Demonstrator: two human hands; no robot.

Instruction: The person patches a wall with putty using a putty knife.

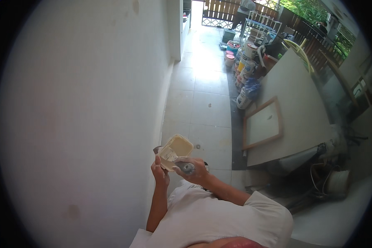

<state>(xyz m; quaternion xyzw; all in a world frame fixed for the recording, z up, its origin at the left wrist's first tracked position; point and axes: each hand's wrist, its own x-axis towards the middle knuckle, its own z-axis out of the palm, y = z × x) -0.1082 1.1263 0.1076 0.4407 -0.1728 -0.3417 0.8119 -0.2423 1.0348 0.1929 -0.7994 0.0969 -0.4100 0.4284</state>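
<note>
My left hand (160,171) grips a square cream plastic tub (182,144) from its left side. In my right hand (199,171) is a putty knife (186,167), its rounded grey handle pointing back toward me. The knife's front end reaches into the tub, where a whitish paste (168,154) lies on or around it; the blade itself is hard to make out. A dark rounded piece (156,149), perhaps another tool's end, sticks out beyond the tub's left edge by my left fingers. White residue marks the fingers of my right hand.
A pale wall (91,124) with a few stained spots runs close on my left. To the right, a wooden frame (262,123) leans against a large board (299,103). Several paint buckets (244,74) line the tiled floor (211,109) ahead. Far off, a person (242,16) stands near a gate.
</note>
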